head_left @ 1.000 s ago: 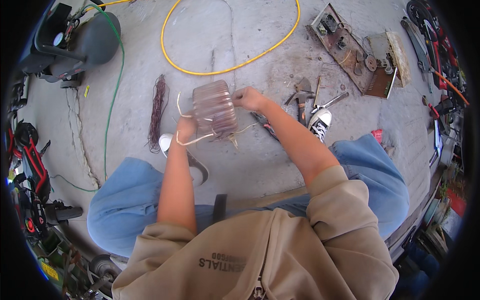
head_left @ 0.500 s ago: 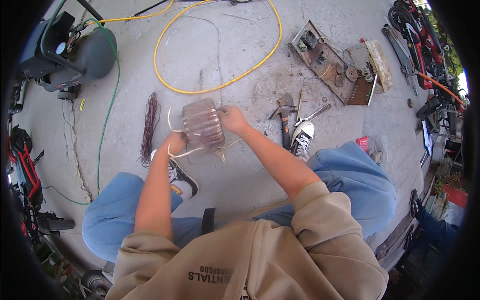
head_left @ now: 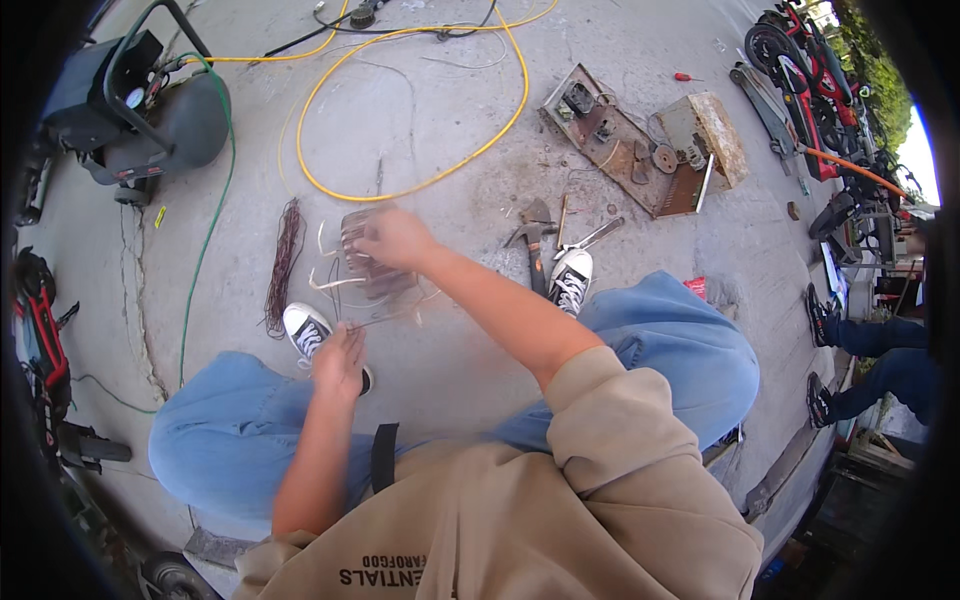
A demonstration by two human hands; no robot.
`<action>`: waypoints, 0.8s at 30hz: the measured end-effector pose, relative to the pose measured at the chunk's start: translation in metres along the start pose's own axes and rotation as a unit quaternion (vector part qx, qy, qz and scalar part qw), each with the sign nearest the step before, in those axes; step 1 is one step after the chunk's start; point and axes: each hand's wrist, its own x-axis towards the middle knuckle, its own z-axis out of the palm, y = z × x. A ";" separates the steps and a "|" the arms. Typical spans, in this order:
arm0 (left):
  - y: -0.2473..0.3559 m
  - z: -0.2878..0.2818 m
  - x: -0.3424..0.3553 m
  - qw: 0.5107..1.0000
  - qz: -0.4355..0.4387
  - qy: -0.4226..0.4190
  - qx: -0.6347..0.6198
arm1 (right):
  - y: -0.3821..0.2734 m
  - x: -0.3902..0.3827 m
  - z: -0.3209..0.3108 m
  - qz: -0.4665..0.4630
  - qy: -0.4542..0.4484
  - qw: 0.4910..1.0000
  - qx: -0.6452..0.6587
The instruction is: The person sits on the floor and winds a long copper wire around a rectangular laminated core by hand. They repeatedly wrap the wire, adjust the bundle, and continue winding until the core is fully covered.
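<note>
The right hand (head_left: 396,240) is over the upper part of the brown coil block (head_left: 372,276), fingers bent against it; blur hides whether they grip. The left hand (head_left: 340,362) is apart from the block, nearer the body, fingers extended, a thin wire (head_left: 385,319) at their tips; I cannot tell if it is pinched. White leads (head_left: 335,284) jut from the block's left side; beyond lies a dark wire bundle (head_left: 285,265), and well to the right a hammer (head_left: 536,262).

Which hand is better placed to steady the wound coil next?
Right, probably: the right hand lies over the wound coil, while the left hand is apart from it, near a thin wire.
</note>
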 end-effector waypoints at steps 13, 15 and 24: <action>-0.005 0.053 -0.103 0.899 0.365 -0.005 0.243 | -0.057 -0.069 -0.082 0.031 -0.303 0.892 0.334; -0.016 0.087 -0.090 0.890 0.372 -0.045 0.259 | -0.090 -0.079 -0.095 0.107 -0.283 0.829 0.470; -0.020 0.103 -0.024 0.863 0.422 0.037 0.276 | 0.009 -0.060 -0.152 0.103 -0.047 0.962 0.248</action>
